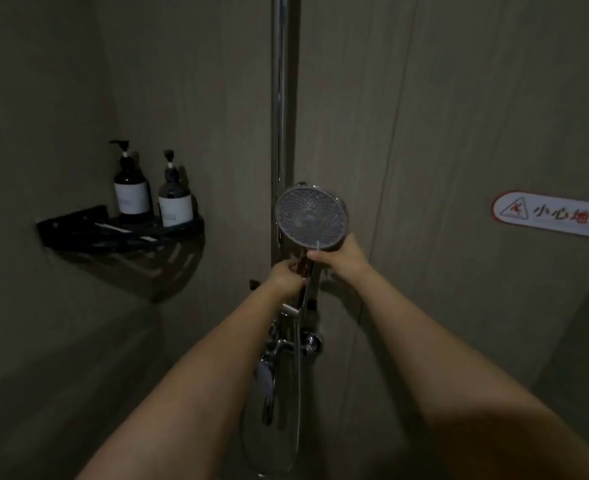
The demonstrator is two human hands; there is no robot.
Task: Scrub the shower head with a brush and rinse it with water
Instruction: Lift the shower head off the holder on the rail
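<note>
One shower head (312, 216) is showing, just right of frame centre, against one chrome riser pipe (280, 98). Its round nozzle face is pointing toward the camera; its handle is running down toward 6 o'clock, so the long axis is standing near vertical. Two hands are reaching in. The right hand (341, 256) is gripping the head at its lower rim, at 5 o'clock of the disc, thumb lying along the edge. The left hand (287, 273) is curling round something at the handle, at 7 o'clock of the disc; what it is pinching cannot be told. Two pump bottles (132, 188) are standing on one black corner shelf (78, 223) at 9 o'clock. One warning sign (556, 213) is sitting at 3 o'clock. One mixer tap (293, 344) is sitting at 6 o'clock.
</note>
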